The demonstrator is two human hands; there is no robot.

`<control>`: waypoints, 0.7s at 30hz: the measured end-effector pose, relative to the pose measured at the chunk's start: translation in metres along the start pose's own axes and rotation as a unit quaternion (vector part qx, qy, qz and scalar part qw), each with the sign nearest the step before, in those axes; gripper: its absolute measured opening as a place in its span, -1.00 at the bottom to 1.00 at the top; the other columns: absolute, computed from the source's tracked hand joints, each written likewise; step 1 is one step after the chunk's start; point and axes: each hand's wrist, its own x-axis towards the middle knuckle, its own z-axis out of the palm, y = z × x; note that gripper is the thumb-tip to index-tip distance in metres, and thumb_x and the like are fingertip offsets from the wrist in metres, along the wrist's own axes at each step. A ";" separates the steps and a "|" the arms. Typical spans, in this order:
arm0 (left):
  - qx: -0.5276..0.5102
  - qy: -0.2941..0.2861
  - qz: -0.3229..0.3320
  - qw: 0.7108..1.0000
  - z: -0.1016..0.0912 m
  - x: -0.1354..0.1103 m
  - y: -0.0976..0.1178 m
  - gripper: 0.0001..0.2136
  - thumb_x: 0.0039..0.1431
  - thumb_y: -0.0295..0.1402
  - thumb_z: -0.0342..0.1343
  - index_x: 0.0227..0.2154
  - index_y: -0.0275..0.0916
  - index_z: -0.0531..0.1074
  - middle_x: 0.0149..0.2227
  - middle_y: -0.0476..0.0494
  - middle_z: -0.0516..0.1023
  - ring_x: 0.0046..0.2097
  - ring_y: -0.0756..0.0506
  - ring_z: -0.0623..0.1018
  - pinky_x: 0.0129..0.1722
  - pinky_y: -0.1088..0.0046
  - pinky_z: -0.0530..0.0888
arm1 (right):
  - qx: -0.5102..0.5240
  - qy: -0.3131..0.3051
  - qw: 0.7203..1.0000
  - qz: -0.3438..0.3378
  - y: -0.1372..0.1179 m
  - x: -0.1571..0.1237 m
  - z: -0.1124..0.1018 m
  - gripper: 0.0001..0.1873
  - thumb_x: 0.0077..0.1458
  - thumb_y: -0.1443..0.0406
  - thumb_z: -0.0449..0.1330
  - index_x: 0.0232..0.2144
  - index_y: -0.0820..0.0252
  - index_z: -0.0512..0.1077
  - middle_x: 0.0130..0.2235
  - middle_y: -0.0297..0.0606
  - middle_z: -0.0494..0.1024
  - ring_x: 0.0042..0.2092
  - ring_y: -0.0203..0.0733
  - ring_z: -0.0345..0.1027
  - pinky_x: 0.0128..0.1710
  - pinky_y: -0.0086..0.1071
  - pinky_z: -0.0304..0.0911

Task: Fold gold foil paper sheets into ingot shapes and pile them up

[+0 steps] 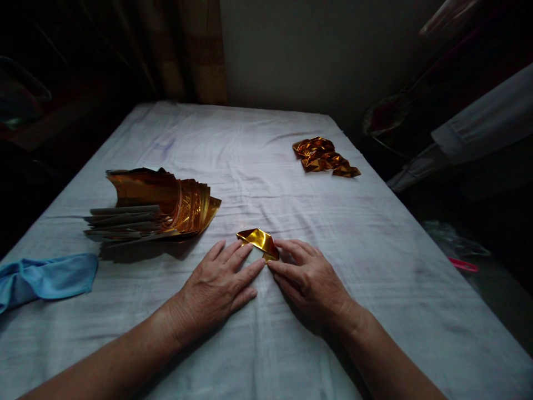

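Observation:
A small folded piece of gold foil paper (259,241) lies on the white cloth-covered table (258,161) just ahead of me. My left hand (220,283) rests flat on the cloth, fingers stretched out, its fingertips touching the foil's near left edge. My right hand (306,275) lies beside it with its fingers bent and pressed on the foil's right corner. The two hands' fingertips nearly meet below the foil.
A thick stack of gold foil sheets (158,205) sits to the left, curled upward. A pile of folded gold pieces (322,156) lies at the far right. A blue cloth (45,278) lies at the left edge. Dark clutter surrounds the table.

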 end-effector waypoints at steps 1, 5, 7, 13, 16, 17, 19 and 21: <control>0.001 0.002 0.000 1.000 0.001 0.000 0.000 -0.60 0.39 -0.11 -0.06 0.17 -0.14 0.37 0.20 -0.34 0.41 0.18 -0.31 0.44 0.19 0.01 0.23 | 0.002 0.000 1.000 -0.001 0.000 0.000 0.000 -0.73 0.23 0.34 0.16 -0.07 0.05 0.56 0.10 -0.09 0.49 0.09 0.01 0.36 0.02 -0.06 0.36; -0.004 0.003 -0.005 1.000 0.001 -0.001 -0.001 -0.61 0.39 -0.11 -0.05 0.17 -0.12 0.38 0.20 -0.31 0.40 0.18 -0.30 0.43 0.20 0.02 0.22 | -0.011 -0.001 1.000 0.012 0.001 -0.001 0.001 -0.71 0.22 0.34 0.15 -0.03 0.10 0.53 0.12 -0.07 0.48 0.11 0.04 0.34 0.04 -0.04 0.35; -0.006 0.000 -0.004 1.000 0.001 0.000 -0.001 -0.61 0.38 -0.11 -0.04 0.17 -0.12 0.37 0.21 -0.31 0.40 0.18 -0.30 0.42 0.21 0.02 0.21 | -0.027 0.000 1.000 0.013 0.001 -0.001 0.001 -0.71 0.21 0.34 0.15 -0.04 0.11 0.54 0.11 -0.05 0.49 0.11 0.05 0.35 0.03 -0.03 0.36; -0.010 -0.010 -0.006 1.000 0.000 0.000 -0.001 -0.61 0.38 -0.10 -0.04 0.17 -0.10 0.37 0.20 -0.28 0.41 0.18 -0.29 0.42 0.20 0.02 0.21 | -0.039 0.011 0.999 0.014 0.002 -0.001 -0.001 -0.77 0.19 0.34 0.18 -0.15 0.07 0.59 0.07 -0.08 0.53 0.09 0.05 0.37 0.01 -0.04 0.36; -0.008 -0.010 -0.005 1.000 0.000 0.000 -0.001 -0.61 0.39 -0.11 -0.05 0.17 -0.11 0.38 0.21 -0.29 0.41 0.18 -0.28 0.43 0.21 0.03 0.20 | -0.033 0.014 0.999 0.012 0.003 -0.002 -0.001 -0.79 0.19 0.34 0.18 -0.19 0.08 0.60 0.06 -0.08 0.54 0.07 0.05 0.38 0.01 -0.04 0.36; -0.006 -0.010 -0.004 1.000 0.000 0.000 -0.001 -0.61 0.39 -0.10 -0.05 0.17 -0.11 0.38 0.21 -0.29 0.41 0.18 -0.28 0.43 0.21 0.03 0.21 | -0.032 0.016 0.999 0.012 0.003 -0.002 -0.001 -0.79 0.19 0.33 0.17 -0.20 0.08 0.61 0.06 -0.08 0.55 0.07 0.05 0.38 0.01 -0.04 0.35; 0.000 -0.008 -0.002 1.000 0.000 0.000 -0.001 -0.60 0.39 -0.09 -0.05 0.18 -0.10 0.37 0.21 -0.29 0.41 0.18 -0.28 0.43 0.20 0.03 0.21 | -0.035 0.019 0.999 0.009 0.002 -0.002 -0.001 -0.79 0.20 0.33 0.17 -0.20 0.09 0.60 0.06 -0.08 0.54 0.09 0.04 0.37 0.03 -0.05 0.33; 0.005 -0.006 -0.001 1.000 0.000 0.000 -0.001 -0.59 0.39 -0.08 -0.06 0.19 -0.10 0.35 0.21 -0.29 0.41 0.18 -0.28 0.43 0.20 0.03 0.22 | -0.041 0.023 0.999 0.007 -0.001 -0.002 0.000 -0.77 0.21 0.32 0.16 -0.14 0.10 0.59 0.11 -0.07 0.51 0.14 0.06 0.32 0.07 -0.04 0.29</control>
